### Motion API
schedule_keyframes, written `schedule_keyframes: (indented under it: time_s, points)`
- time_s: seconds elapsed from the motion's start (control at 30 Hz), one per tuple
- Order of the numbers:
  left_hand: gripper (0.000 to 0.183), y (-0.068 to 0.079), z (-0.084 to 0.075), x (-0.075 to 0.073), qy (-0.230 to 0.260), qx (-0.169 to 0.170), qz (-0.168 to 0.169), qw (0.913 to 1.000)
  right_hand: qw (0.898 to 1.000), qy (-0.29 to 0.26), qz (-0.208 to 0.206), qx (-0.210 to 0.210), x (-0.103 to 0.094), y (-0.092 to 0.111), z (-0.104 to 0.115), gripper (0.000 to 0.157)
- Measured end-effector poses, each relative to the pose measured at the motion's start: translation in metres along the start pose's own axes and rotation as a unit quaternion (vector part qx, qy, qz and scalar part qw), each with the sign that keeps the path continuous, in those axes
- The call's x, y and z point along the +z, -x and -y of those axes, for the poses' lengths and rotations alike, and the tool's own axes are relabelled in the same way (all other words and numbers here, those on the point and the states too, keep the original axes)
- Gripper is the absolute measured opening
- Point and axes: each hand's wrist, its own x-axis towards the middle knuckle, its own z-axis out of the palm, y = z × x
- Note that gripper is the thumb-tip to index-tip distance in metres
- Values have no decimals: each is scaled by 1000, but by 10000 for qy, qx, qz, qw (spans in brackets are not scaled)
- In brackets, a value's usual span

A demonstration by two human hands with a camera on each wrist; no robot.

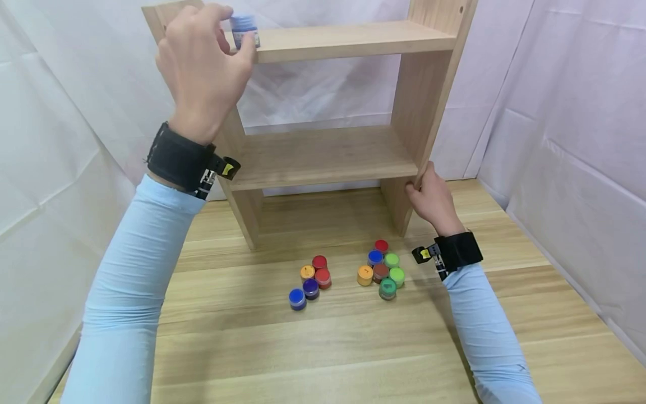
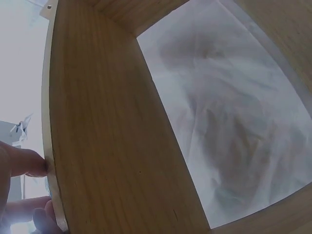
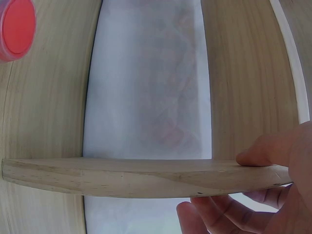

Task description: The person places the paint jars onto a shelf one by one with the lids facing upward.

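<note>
A small paint jar with a light blue lid (image 1: 244, 31) is at the left end of the top board of a wooden shelf (image 1: 328, 160). My left hand (image 1: 207, 67) pinches this jar between thumb and fingers; in the left wrist view the board's edge hides most of the jar, with fingers (image 2: 24, 162) beside it. My right hand (image 1: 433, 199) grips the shelf's right side panel near the middle board. In the right wrist view, the thumb lies on one face of the panel (image 3: 136, 178) and the other fingers curl round its opposite face.
Two groups of small paint jars stand on the wooden table before the shelf: a left one with a blue jar (image 1: 297, 299) in front, a right one with a dark green jar (image 1: 387, 288) in front. White cloth (image 1: 580, 123) hangs behind and at both sides.
</note>
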Motion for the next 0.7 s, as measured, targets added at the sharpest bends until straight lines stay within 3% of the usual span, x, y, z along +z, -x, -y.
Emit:
schedule_keyframes:
  time_s: [0.17,0.27,0.37,0.47,0.57,0.7]
  points:
    - [53,4,-1,0,146,0,-178,9997,10000,9,38,45,0,1,1,59]
    - [50,11,-2,-1,313,180,-519,9980,10000,-9,45,55,0,2,1,59]
    - [41,22,-3,-1,559,830,-1176,9880,10000,-9,68,45,0,2,1,60]
    - [32,35,-4,0,1024,1764,-1651,9649,10000,-29,77,20,-1,2,1,60]
    - [27,48,-3,3,1532,2523,-1348,9459,10000,-58,37,-2,-1,2,2,59]
    - [23,73,2,13,2007,2980,-119,9332,10000,-67,-18,-17,-1,1,1,58]
